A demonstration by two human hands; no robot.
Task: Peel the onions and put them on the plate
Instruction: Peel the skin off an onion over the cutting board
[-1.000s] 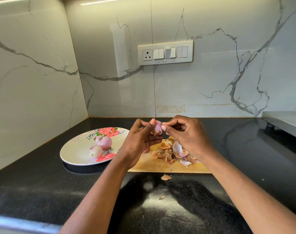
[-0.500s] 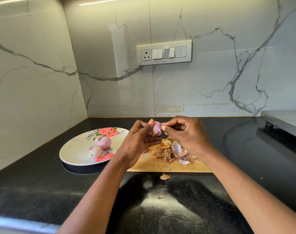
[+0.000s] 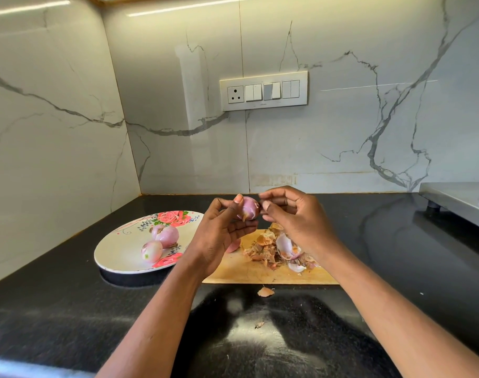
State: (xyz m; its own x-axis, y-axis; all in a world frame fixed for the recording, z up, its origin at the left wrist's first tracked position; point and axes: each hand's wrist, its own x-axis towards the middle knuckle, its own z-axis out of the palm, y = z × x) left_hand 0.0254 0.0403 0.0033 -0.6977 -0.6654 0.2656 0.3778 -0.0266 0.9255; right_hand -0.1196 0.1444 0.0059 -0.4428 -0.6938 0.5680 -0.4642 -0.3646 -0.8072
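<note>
Since the earlier frames your hands have barely shifted: both stay raised above the cutting board (image 3: 260, 271). No brand or readable writing shows; the plate (image 3: 118, 252) carries only a rose pattern. Your left hand (image 3: 219, 233) holds the onion (image 3: 248, 208), thumb on top and fingers curled beneath. Your right hand (image 3: 295, 216) pinches at the onion's right end, fingertips (image 3: 266, 205) touching it. Two peeled onions (image 3: 161, 240) lie on the plate, left of the peel pile (image 3: 273, 248).
</note>
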